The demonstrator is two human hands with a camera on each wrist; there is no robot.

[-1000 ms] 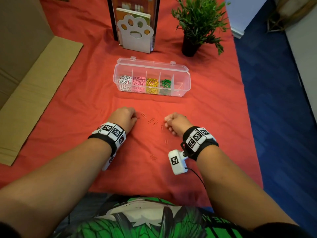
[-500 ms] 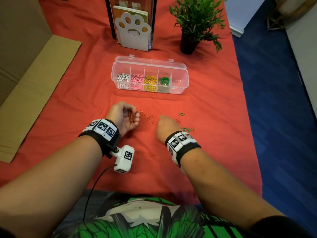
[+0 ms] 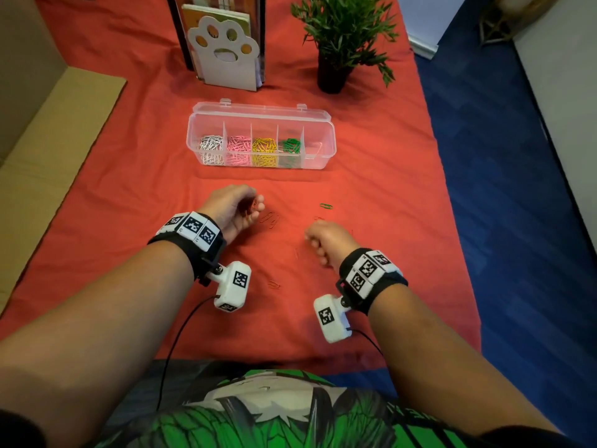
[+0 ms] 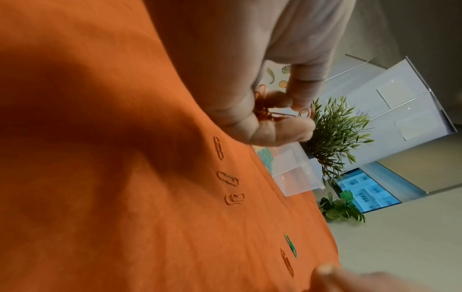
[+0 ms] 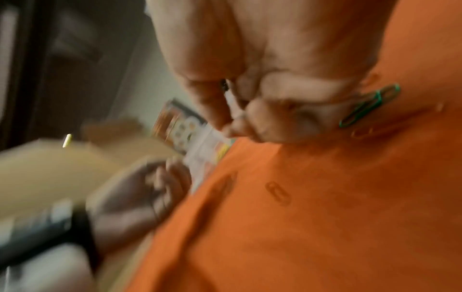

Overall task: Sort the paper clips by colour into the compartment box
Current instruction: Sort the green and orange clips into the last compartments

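Note:
The clear compartment box [image 3: 323, 156] lies open, with white, pink, yellow and green clips in separate compartments; its right end compartment looks nearly empty. My left hand [image 3: 255, 205] hovers just before it and pinches a bunch of red paper clips [image 4: 265, 110] between thumb and fingers. Three loose red clips [image 4: 228, 178] lie on the cloth by that hand. My right hand [image 3: 315, 244] is curled into a fist low over the cloth; its wrist view is blurred and shows nothing in it. A green clip [image 3: 326, 206] lies just beyond its knuckles [image 5: 370, 104].
A red cloth [image 3: 387, 189] covers the table. At the back stand a paw-shaped book holder [image 3: 226, 53] and a potted plant [image 3: 336, 69]. Cardboard [image 3: 48, 140] lies at the left. More red clips [image 3: 274, 284] are scattered between my wrists.
My left hand has lifted off the cloth and turned, showing red clips in its grip. My right hand has rolled at the wrist and uncovered the green clip.

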